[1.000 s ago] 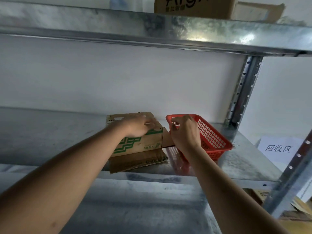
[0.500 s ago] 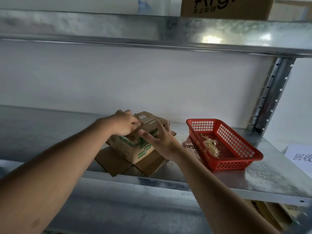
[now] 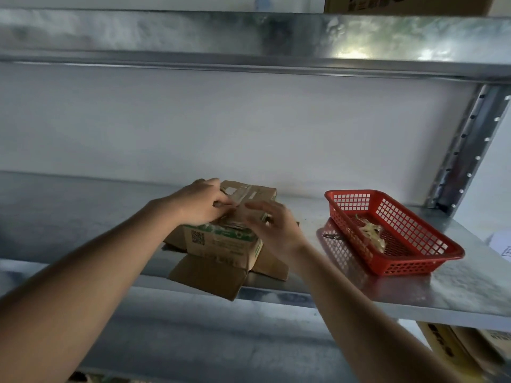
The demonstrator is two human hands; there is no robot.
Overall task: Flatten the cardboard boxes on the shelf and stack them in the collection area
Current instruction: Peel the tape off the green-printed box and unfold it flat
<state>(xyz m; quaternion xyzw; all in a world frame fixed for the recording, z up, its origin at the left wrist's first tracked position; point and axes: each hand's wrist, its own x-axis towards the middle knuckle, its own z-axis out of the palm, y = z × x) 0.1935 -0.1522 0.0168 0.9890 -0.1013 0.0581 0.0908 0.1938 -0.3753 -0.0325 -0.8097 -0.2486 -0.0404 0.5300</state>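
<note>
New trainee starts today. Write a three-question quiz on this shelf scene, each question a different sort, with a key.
1. True or false: the cardboard box is already flat.
2. The red basket sits on which side of the box? A left; B right; C on top.
3. Fill in: the left hand grips the box's ____ edge, while the right hand is blurred beside it.

Key: 1 false, it stands upright on its spread bottom flaps; 2 B; 3 top.

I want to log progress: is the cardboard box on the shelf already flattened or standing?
Standing. The cardboard box keeps its upright side walls; only its bottom flaps lie spread on the shelf.
</note>
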